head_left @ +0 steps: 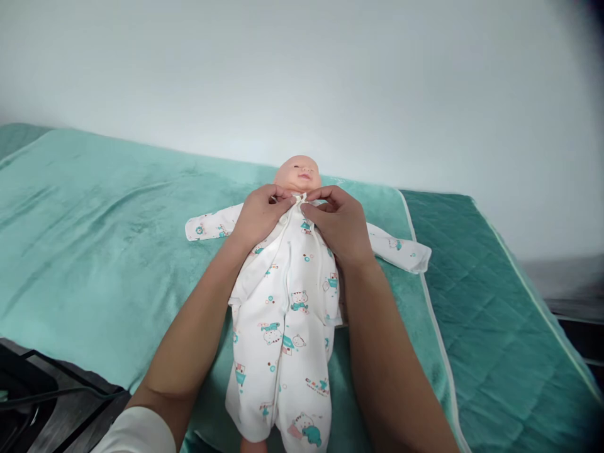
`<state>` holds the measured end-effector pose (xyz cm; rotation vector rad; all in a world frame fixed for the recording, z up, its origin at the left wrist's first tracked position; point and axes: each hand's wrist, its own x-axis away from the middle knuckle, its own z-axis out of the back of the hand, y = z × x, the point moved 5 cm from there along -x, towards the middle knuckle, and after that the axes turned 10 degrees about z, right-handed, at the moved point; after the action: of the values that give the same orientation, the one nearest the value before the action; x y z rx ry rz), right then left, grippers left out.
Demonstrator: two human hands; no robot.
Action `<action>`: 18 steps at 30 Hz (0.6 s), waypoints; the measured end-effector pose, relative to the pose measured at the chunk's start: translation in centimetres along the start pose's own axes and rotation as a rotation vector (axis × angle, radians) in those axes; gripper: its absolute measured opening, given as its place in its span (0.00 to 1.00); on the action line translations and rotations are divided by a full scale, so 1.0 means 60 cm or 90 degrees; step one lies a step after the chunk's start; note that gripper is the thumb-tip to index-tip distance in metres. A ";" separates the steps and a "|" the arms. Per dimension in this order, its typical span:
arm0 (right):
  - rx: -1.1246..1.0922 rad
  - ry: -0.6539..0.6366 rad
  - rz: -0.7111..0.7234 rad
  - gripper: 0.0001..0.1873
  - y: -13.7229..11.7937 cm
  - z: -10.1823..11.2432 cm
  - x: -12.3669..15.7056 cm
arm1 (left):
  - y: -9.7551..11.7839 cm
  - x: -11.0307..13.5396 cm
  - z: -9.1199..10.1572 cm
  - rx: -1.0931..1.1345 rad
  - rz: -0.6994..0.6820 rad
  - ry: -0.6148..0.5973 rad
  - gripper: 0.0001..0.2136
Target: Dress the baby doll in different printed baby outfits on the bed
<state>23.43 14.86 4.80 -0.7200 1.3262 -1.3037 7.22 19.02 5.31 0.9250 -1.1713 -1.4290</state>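
Observation:
A baby doll (299, 171) lies on its back on a teal blanket (104, 239), dressed in a white romper (287, 314) printed with small teal animals. Its sleeves are spread out to both sides. My left hand (258, 214) pinches the left edge of the romper's collar just under the doll's chin. My right hand (338, 221) pinches the right edge of the collar, fingers closed on the fabric. The two hands nearly touch at the neck opening. The doll's arms and body are hidden inside the garment.
The blanket covers a quilted green mattress (481, 302) that runs to the right edge. A pale wall (302, 75) stands right behind. Dark floor and black cables (42, 396) show at the lower left.

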 end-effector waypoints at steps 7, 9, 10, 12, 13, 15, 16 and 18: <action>0.018 -0.016 0.015 0.10 -0.004 0.001 0.000 | 0.001 -0.001 -0.001 0.007 0.002 0.000 0.06; 0.021 -0.026 0.008 0.10 -0.005 0.001 0.002 | 0.001 0.000 -0.002 0.006 0.004 0.000 0.06; 0.023 -0.031 0.007 0.10 -0.005 0.001 0.002 | 0.002 -0.001 -0.002 0.004 0.004 0.001 0.06; 0.026 -0.036 0.011 0.10 -0.006 0.000 0.003 | 0.002 -0.001 -0.002 0.004 0.003 0.003 0.06; 0.026 -0.036 0.014 0.10 -0.006 0.000 0.003 | 0.002 -0.001 -0.002 0.004 0.002 0.003 0.06; 0.023 -0.030 0.020 0.11 -0.006 0.000 0.002 | 0.001 -0.002 -0.002 0.003 -0.001 0.002 0.06; 0.023 -0.026 0.020 0.11 -0.005 0.000 0.002 | 0.000 -0.002 -0.002 0.001 -0.002 0.002 0.06; 0.030 -0.017 0.018 0.11 -0.004 0.000 0.001 | 0.000 -0.002 -0.002 0.001 -0.001 0.003 0.06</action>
<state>23.38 14.74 5.03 -0.6825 1.2755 -1.2946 7.34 19.12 5.25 0.9299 -1.1686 -1.4260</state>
